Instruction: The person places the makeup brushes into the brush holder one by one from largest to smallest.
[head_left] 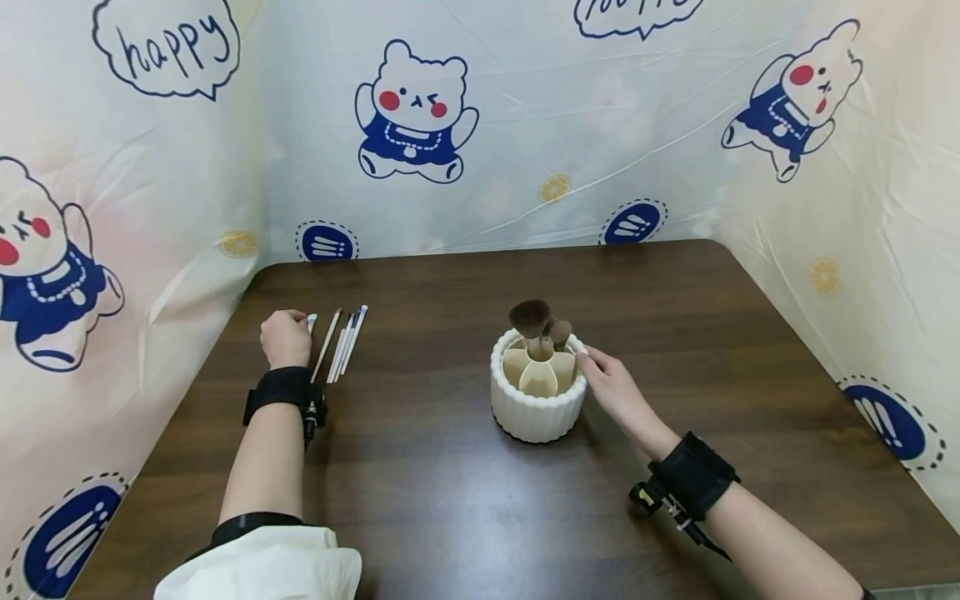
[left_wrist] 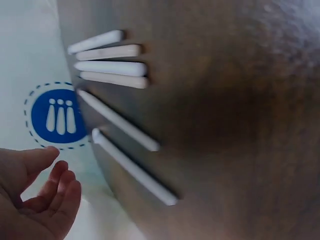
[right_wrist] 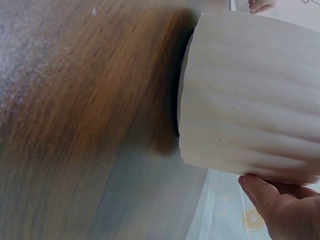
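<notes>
On the left of the table my left hand is beside a row of slim, pale brush-like sticks. Its thumb and fingers are bent and apart in the left wrist view, with nothing between them. Nearest to that hand lies a slanted pale stick; another slanted stick is beside it. A white ribbed makeup brush holder stands upright right of centre. My right hand holds its right side near the rim, the thumb against the ribbed wall. A large fluffy makeup brush sticks up from the holder.
Inside the holder are cream dividers and a smaller round-headed brush. The dark wooden table has rounded far corners. A patterned curtain hangs along its far side and both sides. Black camera straps circle both wrists.
</notes>
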